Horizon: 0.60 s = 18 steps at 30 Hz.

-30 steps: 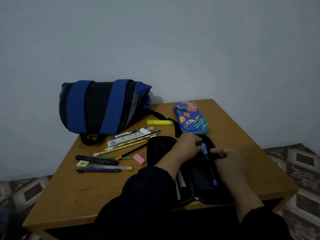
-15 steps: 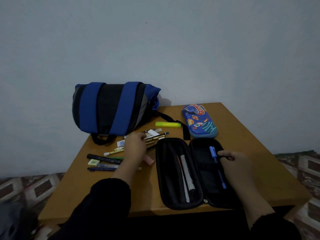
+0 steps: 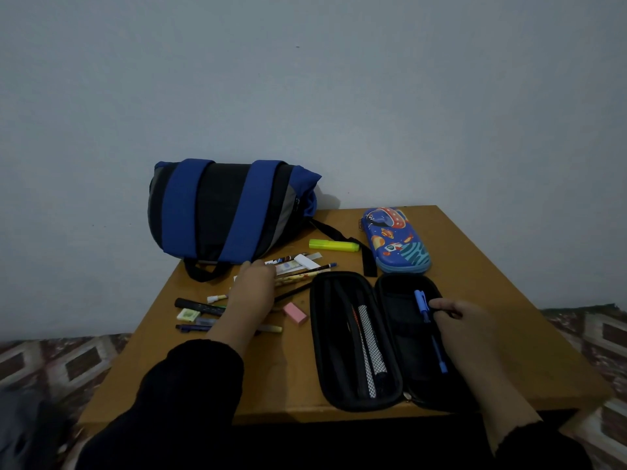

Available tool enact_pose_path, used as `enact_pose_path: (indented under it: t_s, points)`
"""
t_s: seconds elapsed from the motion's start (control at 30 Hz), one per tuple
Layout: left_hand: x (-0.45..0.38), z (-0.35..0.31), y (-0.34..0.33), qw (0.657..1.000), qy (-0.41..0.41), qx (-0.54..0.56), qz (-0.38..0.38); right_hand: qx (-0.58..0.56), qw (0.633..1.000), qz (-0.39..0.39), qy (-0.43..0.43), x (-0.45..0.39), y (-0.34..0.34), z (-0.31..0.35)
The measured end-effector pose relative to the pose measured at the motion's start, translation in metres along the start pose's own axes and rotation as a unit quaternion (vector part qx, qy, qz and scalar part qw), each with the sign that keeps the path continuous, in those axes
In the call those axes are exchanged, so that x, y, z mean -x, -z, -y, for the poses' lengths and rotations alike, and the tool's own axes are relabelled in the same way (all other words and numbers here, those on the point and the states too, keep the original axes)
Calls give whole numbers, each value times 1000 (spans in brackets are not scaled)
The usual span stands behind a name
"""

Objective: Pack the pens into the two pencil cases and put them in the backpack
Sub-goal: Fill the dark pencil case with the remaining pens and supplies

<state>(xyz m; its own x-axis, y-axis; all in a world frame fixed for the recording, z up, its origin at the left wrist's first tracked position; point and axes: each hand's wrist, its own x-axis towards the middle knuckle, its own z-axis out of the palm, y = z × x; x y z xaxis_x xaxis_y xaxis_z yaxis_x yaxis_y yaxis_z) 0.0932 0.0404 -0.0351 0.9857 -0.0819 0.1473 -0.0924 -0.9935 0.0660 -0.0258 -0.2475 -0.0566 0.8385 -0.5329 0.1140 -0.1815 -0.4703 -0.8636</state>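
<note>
On the counter (image 3: 509, 300), I see:
Left hand (image 3: 254, 290): spread flat over loose pens (image 3: 305, 276).
Right hand (image 3: 464, 320): pinching blue pen (image 3: 422, 305) inside open black case (image 3: 339, 395).

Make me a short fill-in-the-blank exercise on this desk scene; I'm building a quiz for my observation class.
1. The black pencil case lies ____, both halves showing.
2. The blue pen sits in the case's ____ half.
3. The yellow highlighter lies between the backpack and the ____ pencil case.
4. The left hand reaches over the loose pens, while the right hand rests on the ____ case.

Missing words: open; right; space-patterned; black
</note>
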Motion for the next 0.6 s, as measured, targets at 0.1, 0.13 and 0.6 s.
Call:
enact_pose_path:
  t_s: [0.1,0.13,0.6]
  points:
    - [3,-1,0,1000,-8,-4,-9,-5,1000,-1,4,0,-1,-1]
    - [4,-1,-1,1000,-10,-7,-10,-7,1000,0,6,0,-1,-1]
    - [9,-13,12,985,-51,25,-161,112,982,-63,141,11,-5,9]
